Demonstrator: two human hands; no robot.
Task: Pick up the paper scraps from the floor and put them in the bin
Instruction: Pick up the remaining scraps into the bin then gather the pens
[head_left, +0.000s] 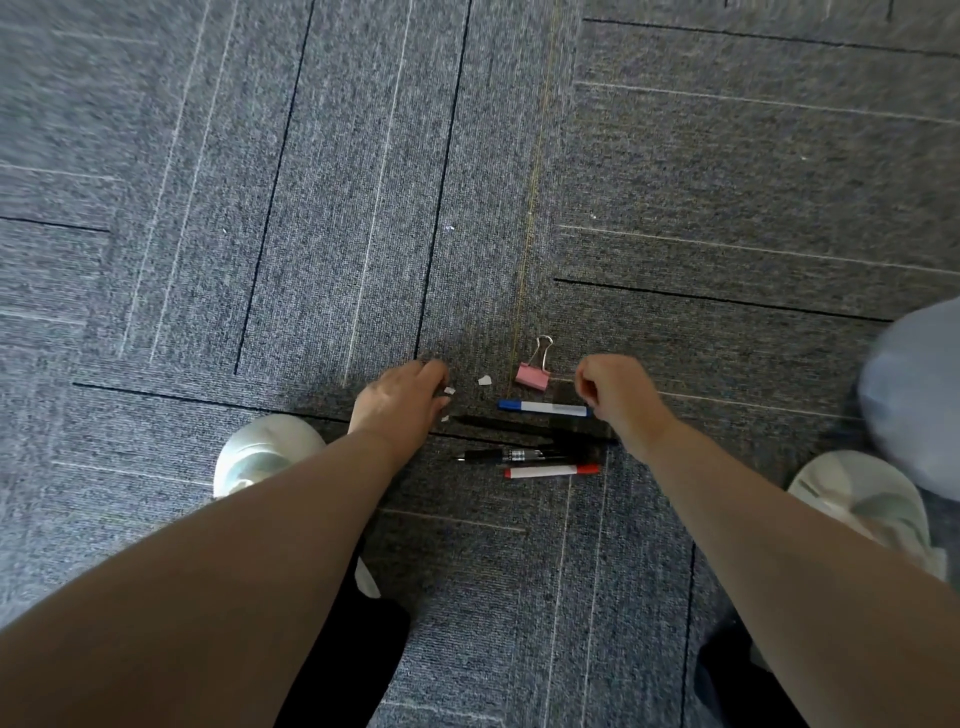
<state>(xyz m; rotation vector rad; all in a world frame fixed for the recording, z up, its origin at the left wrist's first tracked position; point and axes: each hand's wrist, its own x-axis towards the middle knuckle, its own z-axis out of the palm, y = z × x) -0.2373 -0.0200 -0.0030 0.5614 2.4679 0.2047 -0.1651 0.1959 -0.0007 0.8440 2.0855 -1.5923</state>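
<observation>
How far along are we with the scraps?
Nothing shows as binned; no bin is in view. In hand: the left hand reaches a scrap at its fingertips; the right hand is curled, contents hidden. Remaining: a second scrap beside the pink clip, and white flecks farther up the carpet.

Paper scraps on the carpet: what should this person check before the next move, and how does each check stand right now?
1. Grip: the left hand has its fingertips at the near scrap. Whether it is firmly pinched: cannot tell.
2. Next target free: ok. The loose scrap lies alone, apart from the pink binder clip.
3. Stationery out of the way: ok. The blue marker does not touch the loose scrap.
4. Right hand free to help: cannot tell. Its fingers are curled and nothing shows inside.
5. Bin within reach: cannot tell, as it is not in view.
</observation>
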